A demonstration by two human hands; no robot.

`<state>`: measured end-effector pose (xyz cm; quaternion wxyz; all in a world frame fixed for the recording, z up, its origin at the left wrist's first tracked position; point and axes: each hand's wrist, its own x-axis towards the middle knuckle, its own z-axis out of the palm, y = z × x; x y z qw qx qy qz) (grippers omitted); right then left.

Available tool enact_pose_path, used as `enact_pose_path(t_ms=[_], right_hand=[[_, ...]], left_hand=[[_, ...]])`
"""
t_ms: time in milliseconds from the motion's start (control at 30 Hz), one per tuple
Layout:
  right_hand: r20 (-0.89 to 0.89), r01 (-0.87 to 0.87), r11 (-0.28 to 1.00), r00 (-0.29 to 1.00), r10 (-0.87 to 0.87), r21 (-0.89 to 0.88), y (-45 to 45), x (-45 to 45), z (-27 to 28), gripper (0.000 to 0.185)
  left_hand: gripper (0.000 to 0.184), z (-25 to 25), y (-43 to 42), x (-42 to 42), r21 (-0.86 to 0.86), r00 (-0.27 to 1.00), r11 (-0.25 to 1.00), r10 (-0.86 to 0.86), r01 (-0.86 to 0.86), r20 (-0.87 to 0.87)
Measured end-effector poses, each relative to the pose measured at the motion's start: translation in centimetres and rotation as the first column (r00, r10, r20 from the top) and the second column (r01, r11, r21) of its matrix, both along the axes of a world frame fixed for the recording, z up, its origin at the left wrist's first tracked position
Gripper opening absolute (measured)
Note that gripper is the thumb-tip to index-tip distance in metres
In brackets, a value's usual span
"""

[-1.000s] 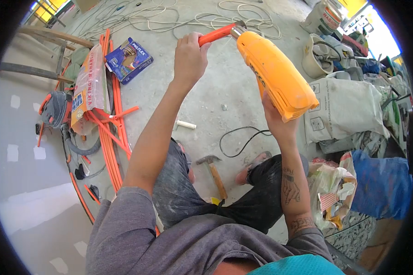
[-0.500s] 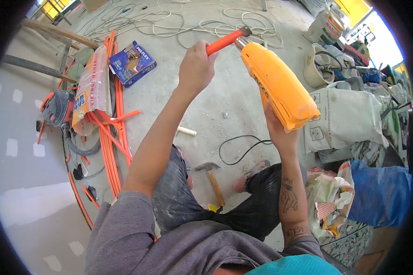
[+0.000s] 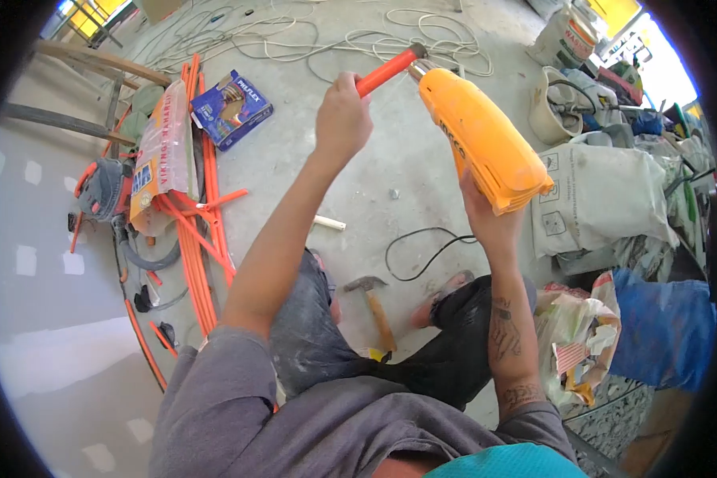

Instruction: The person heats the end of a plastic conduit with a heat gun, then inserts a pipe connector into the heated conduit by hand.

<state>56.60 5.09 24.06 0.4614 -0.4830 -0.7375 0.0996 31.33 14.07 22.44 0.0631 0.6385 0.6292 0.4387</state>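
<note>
My left hand (image 3: pixel 344 118) is closed round the lower end of a short orange pipe (image 3: pixel 386 73), which slants up to the right and has a dark far end. In my right hand (image 3: pixel 486 203) is the handle of a yellow heat gun (image 3: pixel 486 139). The gun's metal nozzle (image 3: pixel 419 68) points up and left, close beside the pipe's dark end; whether they touch I cannot tell. A black cord (image 3: pixel 418 277) curls on the floor below the gun.
A claw hammer (image 3: pixel 380 319) lies between my feet, with a white stick (image 3: pixel 329 223) beyond it. Orange pipes (image 3: pixel 195 263), a blue box (image 3: pixel 231 110) and a sander (image 3: pixel 103 190) are at left. Sacks (image 3: pixel 601 195) and a bucket (image 3: pixel 554 107) stand right; pale cables (image 3: pixel 350 44) lie ahead.
The orange pipe has shifted slightly and its dark end now looks turned differently at the nozzle. Both hands keep their hold; the whole view has moved a little.
</note>
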Motion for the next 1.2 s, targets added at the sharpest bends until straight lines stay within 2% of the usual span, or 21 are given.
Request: enact_pose_path(t_ms=[33,100,200,233,333,433,467,500,567,600,733,867,1033,1200], right_hand=[[-0.014,0.0,1.0,1.0,0.0,-0.001,-0.1,-0.2,0.1,0.03],[-0.086,0.007,1.0,0.996,-0.009,-0.018,-0.1,-0.6,0.3,0.03],[-0.098,0.029,1.0,0.995,-0.029,0.004,0.2,-0.5,-0.3,0.029],[-0.1,0.031,1.0,0.995,-0.03,0.005,0.2,-0.6,-0.1,0.029],[-0.073,0.005,1.0,0.997,-0.005,0.002,0.0,-0.5,0.3,0.029],[-0.054,-0.003,0.999,0.999,0.001,-0.032,0.1,-0.4,0.1,0.031],[-0.097,-0.019,0.999,0.995,0.016,-0.031,0.2,-0.4,0.0,0.033],[-0.138,-0.032,0.999,0.99,0.027,-0.03,0.1,-0.3,0.0,0.034],[-0.092,-0.012,1.0,0.996,0.012,0.002,0.1,-0.1,0.2,0.035],[-0.05,0.002,0.999,0.999,-0.001,0.033,0.1,0.0,0.4,0.036],[-0.07,0.043,0.999,0.997,-0.044,-0.005,0.3,-0.1,-0.2,0.037],[-0.078,0.012,1.0,0.997,-0.012,-0.002,0.3,0.2,-0.3,0.036],[-0.073,0.008,0.999,0.997,-0.005,0.033,0.2,0.1,0.2,0.033],[-0.045,0.014,0.999,0.999,-0.012,0.032,0.0,0.0,0.9,0.031]], left_hand=[[0.028,-0.8,0.3,0.3,-0.001,1.0,1.0,0.0,0.0,-0.014],[0.028,-2.6,1.0,1.4,-0.031,0.991,0.999,0.017,-0.013,0.13],[0.028,-3.5,0.7,2.8,-0.017,0.981,1.0,-0.019,0.023,0.195],[0.031,-3.1,0.6,2.9,-0.175,0.921,0.971,-0.088,0.164,0.379],[0.027,-2.7,-0.2,3.6,-0.178,0.898,0.969,-0.077,0.169,0.434],[0.027,-1.9,-1.0,3.9,-0.129,0.929,0.983,-0.079,0.134,0.362],[0.027,-1.5,-1.1,3.8,-0.128,0.929,0.983,-0.079,0.134,0.363],[0.028,-0.8,-1.3,3.7,-0.172,0.931,0.972,-0.089,0.158,0.354],[0.03,-0.6,-1.2,3.9,-0.215,0.931,0.958,-0.104,0.188,0.349],[0.03,-0.8,-0.9,4.0,-0.178,0.931,0.97,-0.097,0.168,0.352],[0.03,-1.5,-0.7,4.1,-0.058,0.942,0.99,-0.1,0.125,0.321],[0.029,-1.6,-0.8,3.9,-0.059,0.937,0.989,-0.112,0.139,0.331],[0.027,-0.3,-1.3,3.9,-0.154,0.909,0.978,-0.063,0.138,0.412],[0.027,-1.3,-0.7,3.5,-0.095,0.925,0.99,-0.066,0.109,0.373]])
